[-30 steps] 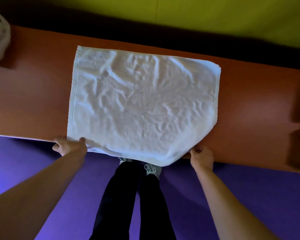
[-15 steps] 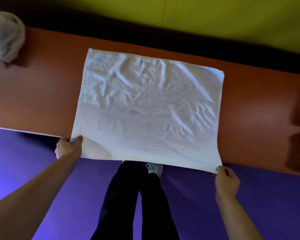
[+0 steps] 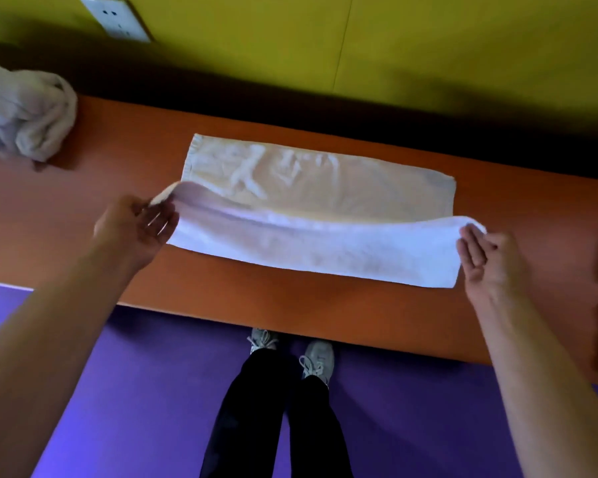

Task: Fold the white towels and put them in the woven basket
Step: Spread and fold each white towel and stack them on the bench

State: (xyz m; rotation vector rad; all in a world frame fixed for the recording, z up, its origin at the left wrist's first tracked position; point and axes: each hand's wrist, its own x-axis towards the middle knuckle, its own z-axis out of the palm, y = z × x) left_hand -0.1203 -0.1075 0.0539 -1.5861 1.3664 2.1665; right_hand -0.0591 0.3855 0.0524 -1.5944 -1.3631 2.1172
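the white towel (image 3: 311, 243) lay on the orange table (image 3: 290, 294), its near half lifted between the hands; the left hand (image 3: 135, 229) pinched one corner, the right hand (image 3: 487, 257) the other; a crumpled towel (image 3: 25, 122) sat beyond the left hand.

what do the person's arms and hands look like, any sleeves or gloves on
Both forearms are bare right to the frame edge, with no sleeve showing. The left hand and right hand wear no gloves, and no rings, watch or bands are visible. Fingers are uncovered.
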